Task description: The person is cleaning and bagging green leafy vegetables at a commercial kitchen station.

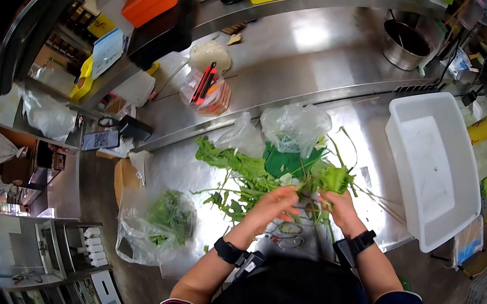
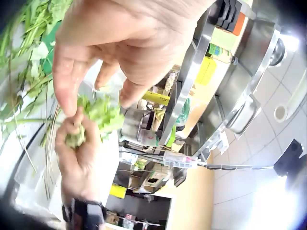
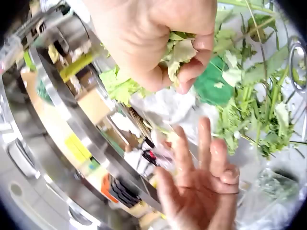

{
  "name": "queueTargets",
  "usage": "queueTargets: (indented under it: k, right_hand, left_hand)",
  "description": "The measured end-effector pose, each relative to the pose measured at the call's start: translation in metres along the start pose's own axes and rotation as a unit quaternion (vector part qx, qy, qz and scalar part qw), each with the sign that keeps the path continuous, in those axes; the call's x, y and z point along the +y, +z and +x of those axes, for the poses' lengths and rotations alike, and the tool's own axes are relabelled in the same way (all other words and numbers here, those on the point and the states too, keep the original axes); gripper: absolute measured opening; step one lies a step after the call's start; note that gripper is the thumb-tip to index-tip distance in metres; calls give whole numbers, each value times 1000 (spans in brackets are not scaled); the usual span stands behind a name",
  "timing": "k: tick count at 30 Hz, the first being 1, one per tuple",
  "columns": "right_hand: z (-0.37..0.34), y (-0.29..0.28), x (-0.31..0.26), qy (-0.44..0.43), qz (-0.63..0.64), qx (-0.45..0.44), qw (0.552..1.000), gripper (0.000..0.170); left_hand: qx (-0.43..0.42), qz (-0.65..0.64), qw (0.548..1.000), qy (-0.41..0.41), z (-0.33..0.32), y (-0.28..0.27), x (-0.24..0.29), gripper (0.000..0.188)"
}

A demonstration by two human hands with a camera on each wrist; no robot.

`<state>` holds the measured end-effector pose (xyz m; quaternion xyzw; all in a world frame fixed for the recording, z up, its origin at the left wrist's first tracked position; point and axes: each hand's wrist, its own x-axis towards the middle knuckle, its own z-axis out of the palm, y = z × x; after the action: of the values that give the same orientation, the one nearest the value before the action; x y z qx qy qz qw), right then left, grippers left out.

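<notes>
Leafy greens (image 1: 333,179) are bunched in my right hand (image 1: 340,211). In the right wrist view its curled fingers and thumb grip pale, folded leaves (image 3: 181,56). My left hand (image 1: 276,208) is beside it, fingers spread and holding nothing, as its palm (image 3: 199,191) shows in the right wrist view. Loose stems and leaves (image 1: 239,182) lie on the steel counter left of and beyond the hands. Among them is a green round item (image 1: 279,161), partly covered by leaves. A metal tool with looped handles (image 1: 290,238) lies close to my body.
A white plastic tub (image 1: 393,125) stands on the right. Clear plastic bags (image 1: 296,125) lie behind the greens, and a bag of greens (image 1: 170,219) sits at the left. A container with red-handled tools (image 1: 211,95) stands on the raised ledge, near a steel pot (image 1: 401,53) farther right.
</notes>
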<state>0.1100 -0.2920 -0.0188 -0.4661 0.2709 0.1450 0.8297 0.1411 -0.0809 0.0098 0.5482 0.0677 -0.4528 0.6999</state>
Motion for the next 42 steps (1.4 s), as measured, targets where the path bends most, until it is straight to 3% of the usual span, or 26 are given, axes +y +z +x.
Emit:
queueTargets:
  k: [1, 3, 5, 6, 8, 9, 11, 12, 13, 15, 16, 18, 19, 21, 22, 24, 26, 29, 32, 37, 38, 39, 40, 42]
  right_hand:
    - [-4, -7, -11, 1, 17, 35, 999, 28]
    - [4, -36, -15, 5, 44, 57, 997, 29]
    - [3, -55, -23, -5, 27, 52, 998, 31]
    - [3, -58, -22, -7, 28, 49, 998, 33]
    - [2, -64, -18, 1, 16, 46, 999, 38]
    - [1, -65, -16, 2, 14, 54, 998, 39]
    - [-8, -56, -19, -9, 9, 87, 996, 40]
    - [-5, -67, -15, -24, 17, 76, 997, 40]
    - [-7, -69, -15, -41, 44, 86, 994, 41]
    - [-10, -75, -21, -54, 84, 113, 989, 37]
    - [-11, -81, -23, -61, 100, 130, 985, 35]
    - [-11, -90, -30, -78, 102, 152, 980, 39]
    - [-16, -90, -38, -86, 90, 171, 977, 39]
    - [-26, -101, -44, -105, 79, 180, 975, 40]
    - [-31, -104, -47, -125, 63, 172, 975, 41]
    - [-40, -107, -46, -131, 49, 170, 975, 41]
    - [-47, -104, -39, -118, 41, 193, 973, 40]
    - [-53, -83, -31, -125, 39, 157, 979, 41]
    - [-47, -58, -29, -128, 19, 80, 988, 45]
    - [-29, -11, -20, -161, -108, -135, 972, 58]
    - [-14, -4, -18, -199, -318, -155, 914, 67]
    - [-1, 0, -18, -227, -513, -166, 811, 77]
    - [4, 1, -13, -227, -514, -166, 810, 77]
    - [15, 5, -7, -145, -689, -4, 710, 84]
  left_hand:
    - [63, 66, 996, -1, 20, -15, 3, 46]
    - [195, 48, 979, 43, 57, -41, 16, 41]
    - [298, 65, 952, 10, 108, -79, 23, 40]
    - [297, 63, 953, 13, 122, -81, 30, 40]
    - [415, 27, 907, 61, 143, -79, 38, 26]
    - [416, 22, 907, 64, 151, -75, 41, 26]
    - [336, -41, 924, 177, 162, -68, 41, 29]
    - [306, -45, 901, 303, 150, -39, 58, 26]
    - [290, 21, 880, 376, 125, -3, 77, 22]
    - [241, 225, 816, 474, 67, 45, 104, 11]
    - [221, 405, 680, 571, 47, 63, 114, 18]
    - [81, 512, 726, 452, 18, 85, 109, 21]
    - [79, 506, 730, 453, 10, 89, 98, 21]
    - [-53, 632, 690, 349, -2, 87, 77, 22]
    - [-58, 629, 692, 350, -5, 83, 63, 22]
    - [-105, 676, 675, 274, -6, 71, 27, 35]
    - [-103, 651, 695, 286, -12, 60, -4, 40]
    - [-77, 629, 713, 302, -22, 50, -23, 45]
    - [-56, 492, 832, 250, -26, 42, -29, 28]
    - [-13, 551, 768, 327, -17, 37, -37, 20]
    - [-12, 585, 745, 321, -16, 37, -37, 17]
    - [-12, 617, 722, 314, -15, 38, -37, 15]
    - [-11, 616, 722, 315, -16, 39, -37, 15]
    - [5, 688, 670, 278, -18, 38, -32, 12]
